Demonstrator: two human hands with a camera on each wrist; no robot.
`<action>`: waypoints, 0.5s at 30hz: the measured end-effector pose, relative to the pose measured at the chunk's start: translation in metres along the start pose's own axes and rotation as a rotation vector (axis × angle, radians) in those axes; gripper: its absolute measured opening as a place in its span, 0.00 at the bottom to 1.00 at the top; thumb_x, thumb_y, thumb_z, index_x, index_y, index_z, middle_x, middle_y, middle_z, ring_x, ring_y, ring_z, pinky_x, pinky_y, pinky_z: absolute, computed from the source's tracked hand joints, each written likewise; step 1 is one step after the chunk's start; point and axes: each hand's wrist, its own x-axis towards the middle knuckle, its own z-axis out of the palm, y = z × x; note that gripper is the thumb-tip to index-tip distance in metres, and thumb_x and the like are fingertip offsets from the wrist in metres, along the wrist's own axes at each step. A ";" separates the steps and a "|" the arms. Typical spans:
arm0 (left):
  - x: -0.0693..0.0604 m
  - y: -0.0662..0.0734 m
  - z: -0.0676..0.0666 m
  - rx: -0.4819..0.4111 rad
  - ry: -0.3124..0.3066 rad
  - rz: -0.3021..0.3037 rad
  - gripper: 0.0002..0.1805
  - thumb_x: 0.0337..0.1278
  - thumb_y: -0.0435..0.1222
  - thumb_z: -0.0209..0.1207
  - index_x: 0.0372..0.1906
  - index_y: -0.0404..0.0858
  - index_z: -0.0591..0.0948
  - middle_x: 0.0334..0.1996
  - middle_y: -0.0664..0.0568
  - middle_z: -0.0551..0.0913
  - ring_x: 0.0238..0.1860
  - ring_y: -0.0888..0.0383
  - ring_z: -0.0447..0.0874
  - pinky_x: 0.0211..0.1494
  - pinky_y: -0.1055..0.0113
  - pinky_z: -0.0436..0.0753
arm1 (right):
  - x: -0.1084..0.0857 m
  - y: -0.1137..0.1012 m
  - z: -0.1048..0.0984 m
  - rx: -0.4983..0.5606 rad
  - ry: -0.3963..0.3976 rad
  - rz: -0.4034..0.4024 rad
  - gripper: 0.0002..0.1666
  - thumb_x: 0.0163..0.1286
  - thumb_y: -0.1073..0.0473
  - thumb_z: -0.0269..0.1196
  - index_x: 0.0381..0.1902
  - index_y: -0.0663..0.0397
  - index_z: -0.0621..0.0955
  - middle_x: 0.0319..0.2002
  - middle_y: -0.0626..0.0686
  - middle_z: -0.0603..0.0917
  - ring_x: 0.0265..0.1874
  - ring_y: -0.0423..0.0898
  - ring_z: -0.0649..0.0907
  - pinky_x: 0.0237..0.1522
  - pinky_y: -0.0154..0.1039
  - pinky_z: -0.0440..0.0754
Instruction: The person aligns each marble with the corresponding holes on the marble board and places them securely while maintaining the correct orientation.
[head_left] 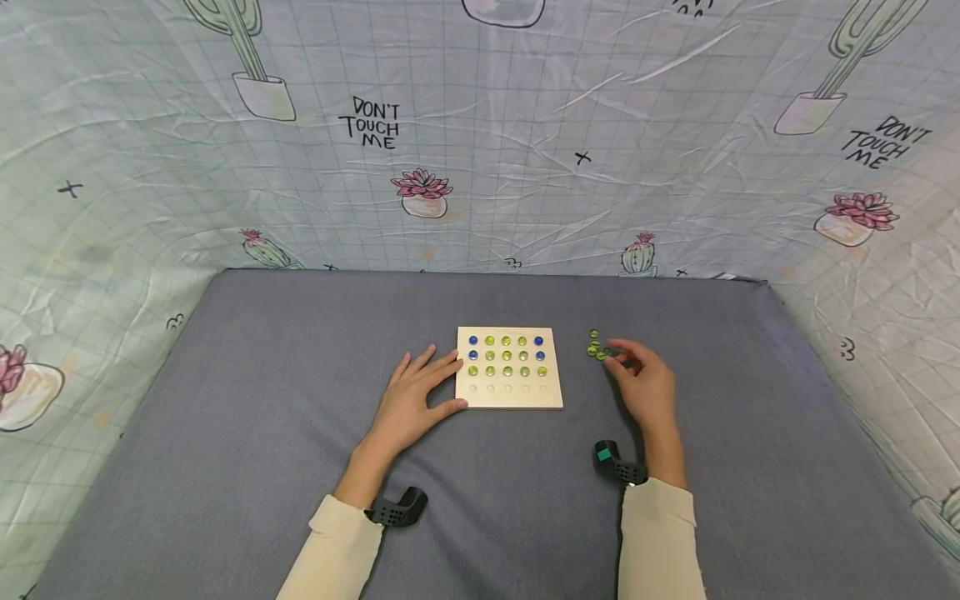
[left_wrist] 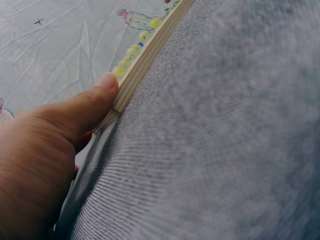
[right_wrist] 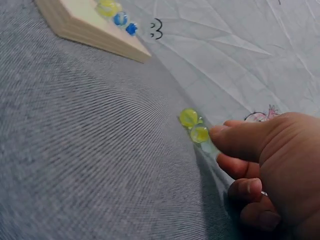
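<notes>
A pale wooden board [head_left: 557,398] lies flat on the cloth. Blue marbles [head_left: 539,341] sit at both ends of its two far rows, with yellow-green marbles [head_left: 507,356] between them. The third row is all yellow-green, and the nearest row shows pale round hollows. My left hand [head_left: 408,404] rests at the board's left edge, fingers spread, its thumb [left_wrist: 102,87] touching the near corner. To the right of the board, my right hand [head_left: 645,383] has thumb and forefinger curled about a greenish marble [right_wrist: 209,146], beside several loose yellow-green marbles [head_left: 594,349].
Grey cloth [head_left: 300,417] covers the table. A pale printed sheet [head_left: 510,192] hangs behind and along both sides. Each wrist wears a black strapped device, one on the left [head_left: 401,508] and one on the right [head_left: 618,462].
</notes>
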 end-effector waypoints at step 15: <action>0.000 0.000 0.000 0.000 -0.003 -0.003 0.37 0.52 0.54 0.65 0.66 0.44 0.74 0.66 0.54 0.70 0.71 0.47 0.57 0.75 0.49 0.44 | 0.004 0.001 0.007 -0.057 0.023 -0.038 0.13 0.63 0.63 0.67 0.47 0.55 0.86 0.32 0.55 0.80 0.25 0.48 0.73 0.26 0.40 0.68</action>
